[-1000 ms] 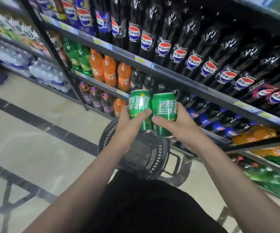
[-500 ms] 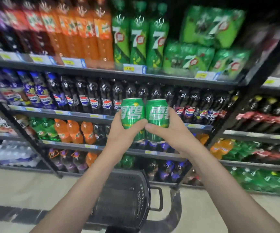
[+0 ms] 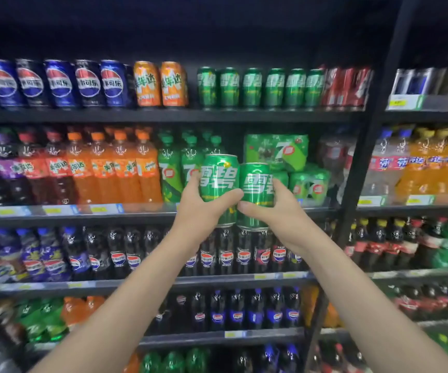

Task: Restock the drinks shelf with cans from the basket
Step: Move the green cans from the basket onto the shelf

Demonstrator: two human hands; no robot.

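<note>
My left hand (image 3: 204,211) grips a green can (image 3: 219,179) and my right hand (image 3: 276,208) grips a second green can (image 3: 256,184). Both cans stand upright, side by side and touching, held up in front of the bottle shelf at mid height. On the top shelf (image 3: 217,115) stands a row of matching green cans (image 3: 260,87), between orange cans (image 3: 161,84) and red cans (image 3: 346,86). The basket is out of view.
Blue cola cans (image 3: 56,83) fill the top shelf's left part. Orange and green soda bottles (image 3: 126,168) and green multipacks (image 3: 293,160) stand right behind the held cans. Dark cola bottles (image 3: 225,254) fill the lower shelves. A black upright post (image 3: 365,162) divides the shelving at right.
My view has tilted up from the floor and basket to the upper shelves. Both hands have risen with the two green cans, still held together. The basket has dropped out of view.
</note>
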